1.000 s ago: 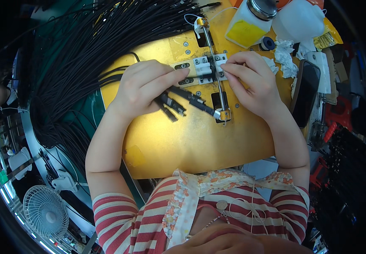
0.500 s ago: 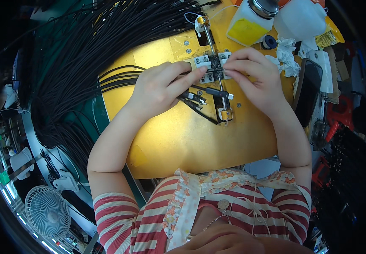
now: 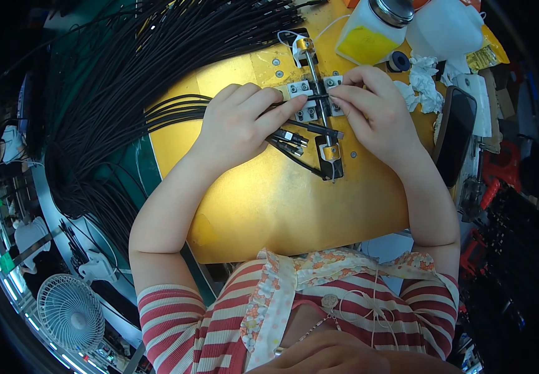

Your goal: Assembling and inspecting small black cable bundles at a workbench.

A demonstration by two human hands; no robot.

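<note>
My left hand (image 3: 235, 124) is closed round several black cables (image 3: 179, 112), its index fingertip pressing on one at a small metal fixture. Below that hand stick out the cable plugs (image 3: 291, 142), some with bare metal ends. My right hand (image 3: 375, 112) pinches the thin end of the same cable between thumb and index finger, on the fixture's right side. Silver screwed blocks (image 3: 302, 100) flank the crossing point. A metal rod (image 3: 324, 118) with a gold block (image 3: 305, 45) at each end crosses the cable; which lies on top I cannot tell.
A big bundle of black cables (image 3: 95, 93) fills the left and far side of the gold work plate (image 3: 282, 212). At the right lie a jar with a yellow label (image 3: 369, 37), a white bottle (image 3: 444, 28), crumpled tissue (image 3: 425, 84) and a phone (image 3: 456, 134). A fan (image 3: 71, 311) stands lower left.
The rod's two gold end blocks have shifted inward in the picture, as if the rod had sunk toward the plate. My right fingertips have moved slightly away from me; the left hand barely moved.
</note>
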